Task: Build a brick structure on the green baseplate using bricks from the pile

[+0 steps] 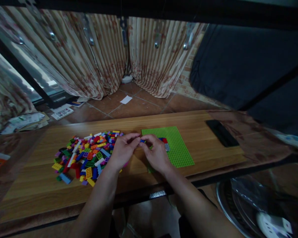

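A small blue brick [142, 141] is pinched between the fingertips of both hands, partly covered by them. My left hand [124, 148] comes in from the left with thumb and forefinger closed on it. Opposite, my right hand [155, 152] grips it too, over the left edge of the green baseplate [180, 148]. Red, blue and grey bricks [166, 144] sit on the baseplate, half hidden behind my right hand. Left of my left hand spreads a loose pile of mixed coloured bricks [89, 157].
A wooden board [34, 185] bears all of this. Towards its right end lies a black phone [222, 133]. Beyond the board are a tiled floor with a white paper [126, 99] and striped curtains [99, 59]. A white power strip [273, 226] is at the lower right.
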The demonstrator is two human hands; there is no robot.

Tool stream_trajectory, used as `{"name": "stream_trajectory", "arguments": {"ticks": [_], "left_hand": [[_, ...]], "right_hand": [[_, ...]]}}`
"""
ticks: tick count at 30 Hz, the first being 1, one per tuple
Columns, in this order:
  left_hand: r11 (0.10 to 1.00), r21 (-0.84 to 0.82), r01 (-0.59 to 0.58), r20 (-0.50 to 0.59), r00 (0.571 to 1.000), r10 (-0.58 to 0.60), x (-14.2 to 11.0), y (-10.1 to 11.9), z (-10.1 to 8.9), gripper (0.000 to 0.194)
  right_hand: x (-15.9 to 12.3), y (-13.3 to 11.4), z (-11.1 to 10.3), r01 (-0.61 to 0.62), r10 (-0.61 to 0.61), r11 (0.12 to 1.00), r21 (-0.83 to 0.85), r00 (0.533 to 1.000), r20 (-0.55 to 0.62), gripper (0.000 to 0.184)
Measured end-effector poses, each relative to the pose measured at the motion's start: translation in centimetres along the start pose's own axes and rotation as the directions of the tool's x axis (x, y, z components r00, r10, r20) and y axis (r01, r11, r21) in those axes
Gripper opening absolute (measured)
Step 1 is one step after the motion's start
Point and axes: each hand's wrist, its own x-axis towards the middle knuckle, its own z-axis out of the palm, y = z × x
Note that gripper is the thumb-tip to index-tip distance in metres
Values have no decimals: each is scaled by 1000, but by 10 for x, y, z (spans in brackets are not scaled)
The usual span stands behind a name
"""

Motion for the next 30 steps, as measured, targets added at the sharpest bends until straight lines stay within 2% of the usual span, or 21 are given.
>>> {"name": "stream_trajectory", "arguments": {"ticks": [3, 6, 9, 12, 15, 23, 30], "left_hand": [[996, -69, 56, 52, 997, -53, 0, 1, 7, 35], [998, -46, 50, 87, 995, -46, -1, 1, 14, 31], [999, 30, 25, 117, 993, -28, -1, -1, 21, 25], [999, 51, 14, 148, 989, -21, 0, -3, 26, 22], [997, 74, -1, 171, 985, -11, -1, -7, 30, 21], [972, 222, -79, 192, 981, 35, -3, -19, 41, 20], [924, 370, -95, 123, 991, 53, -5, -17, 44, 20]], "right_hand": [[1, 5, -13, -5, 5, 998, 66, 1000, 10, 11], [2, 16, -26, -32, 32, 992, 119, 999, 5, 13], [6, 31, -37, -91, 112, 977, 195, 988, -104, 13], [11, 44, -46, -142, 215, 947, 288, 946, -242, 13], [16, 49, -55, -170, 274, 930, 326, 912, -306, 12], [16, 49, -58, -183, 285, 930, 318, 906, -312, 13], [16, 50, -59, -195, 282, 936, 293, 913, -294, 15]]}}
